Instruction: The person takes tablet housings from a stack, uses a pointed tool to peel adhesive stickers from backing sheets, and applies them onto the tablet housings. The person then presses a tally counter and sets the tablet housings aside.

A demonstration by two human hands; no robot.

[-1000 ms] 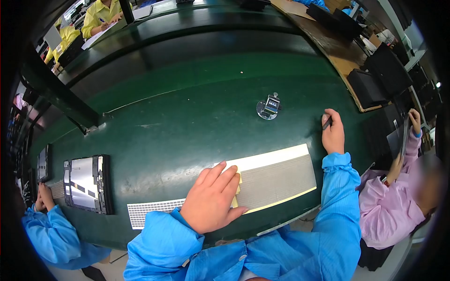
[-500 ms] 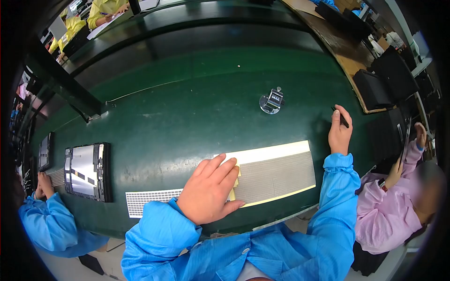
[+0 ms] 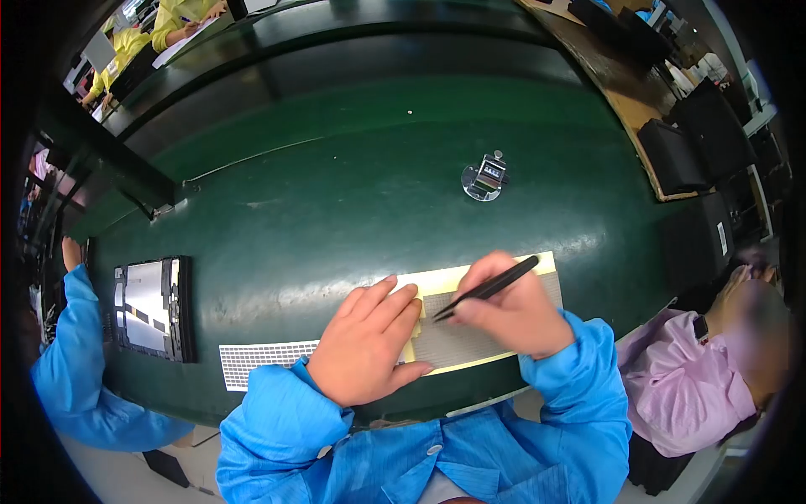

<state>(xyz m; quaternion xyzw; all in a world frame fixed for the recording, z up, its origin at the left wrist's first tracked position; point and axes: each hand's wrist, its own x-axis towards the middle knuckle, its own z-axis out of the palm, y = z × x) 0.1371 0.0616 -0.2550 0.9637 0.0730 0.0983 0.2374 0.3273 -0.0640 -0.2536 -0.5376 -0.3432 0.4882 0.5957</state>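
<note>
My left hand (image 3: 365, 344) lies flat with its fingers stretched out, over the inner ends of two sheets. To its right is a yellow-edged sheet (image 3: 470, 344) covered in fine grey rows. On its left a white sheet of small dark labels (image 3: 264, 359) shows partly, the rest hidden by the hand and sleeve. Black tweezers (image 3: 495, 284) are held in my right hand (image 3: 516, 315), above the grey sheet. Their tips point down and left at its rows, close to the left fingers. Whether the tips touch the sheet I cannot tell.
A small metal tally counter (image 3: 485, 178) stands farther back on the green table (image 3: 336, 210). A black-framed device panel (image 3: 153, 307) lies at the left. A blue-sleeved person (image 3: 75, 353) sits left and a pink-sleeved person (image 3: 672, 378) right. Black boxes (image 3: 676, 160) stand at the right.
My right hand has come left with the tweezers, from the table's right side to over the grey sheet. My left hand stays in place. The left neighbour's hand has moved away from the panel.
</note>
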